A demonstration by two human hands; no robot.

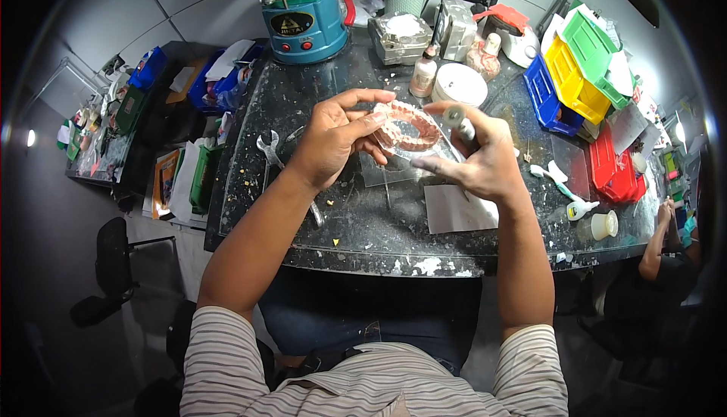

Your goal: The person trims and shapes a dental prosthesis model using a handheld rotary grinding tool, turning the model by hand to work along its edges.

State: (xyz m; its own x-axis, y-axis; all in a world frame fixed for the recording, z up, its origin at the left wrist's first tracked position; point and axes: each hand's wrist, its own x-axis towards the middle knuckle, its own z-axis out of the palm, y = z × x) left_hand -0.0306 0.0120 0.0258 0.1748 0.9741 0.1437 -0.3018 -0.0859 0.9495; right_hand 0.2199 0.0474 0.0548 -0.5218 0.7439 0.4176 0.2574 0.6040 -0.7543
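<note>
My left hand (pixel 339 138) grips a pink dental cast (pixel 409 128) with clear plastic around it, thumb on its left side, fingers curled round it. My right hand (pixel 482 161) holds a grey cylindrical tool (pixel 462 124) at the cast's right; whether it touches the cast is unclear. Beneath them lie a clear sheet (pixel 379 177) and a white paper (pixel 447 213). A metal wrench (pixel 266 148) lies left of my left hand; a pink bottle (pixel 423 75) and a round white container (pixel 462 84) stand behind the cast.
A blue machine (pixel 303 20) and metal flasks (pixel 397 38) stand at the back. Colored bins (pixel 575 76), glue (pixel 579 210) and a cup (pixel 603 225) sit on the right of the black worktable (pixel 356 254). A chair (pixel 110 262) is lower left; another person (pixel 659 250) works at right.
</note>
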